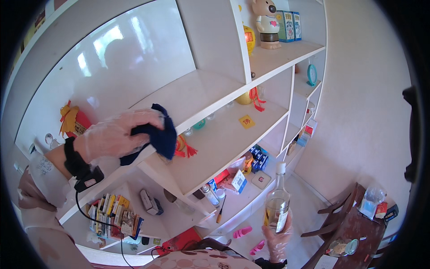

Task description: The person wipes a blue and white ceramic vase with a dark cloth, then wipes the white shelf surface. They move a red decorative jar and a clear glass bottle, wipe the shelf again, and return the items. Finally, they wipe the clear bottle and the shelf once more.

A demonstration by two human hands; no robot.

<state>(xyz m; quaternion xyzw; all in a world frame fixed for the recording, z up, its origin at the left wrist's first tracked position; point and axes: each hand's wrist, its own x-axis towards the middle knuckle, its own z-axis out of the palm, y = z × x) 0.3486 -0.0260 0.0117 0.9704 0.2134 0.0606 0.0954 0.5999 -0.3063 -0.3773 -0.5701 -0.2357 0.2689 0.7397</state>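
My left hand (pixel 124 134), in a clear plastic glove, grips a dark blue cloth (pixel 161 132) at the front edge of a white shelf (pixel 198 97). Part of the cloth hangs over that edge. Low on the right, my right hand (pixel 278 240), also gloved in clear plastic, holds a clear glass bottle (pixel 277 201) upright by its lower part. The bottle has a white cap and a label. Behind my left wrist stands a red jar with a yellow cloth top (pixel 79 117), partly hidden by the hand.
A bear figurine (pixel 268 25) and boxes (pixel 288 26) stand on the upper shelf. Books (pixel 114 215) fill a lower compartment. A screwdriver (pixel 220 212) lies on the cabinet top among bottles and packets. Pink slippers (pixel 242 232) lie on the floor. To the right is a dark wooden table (pixel 351 232).
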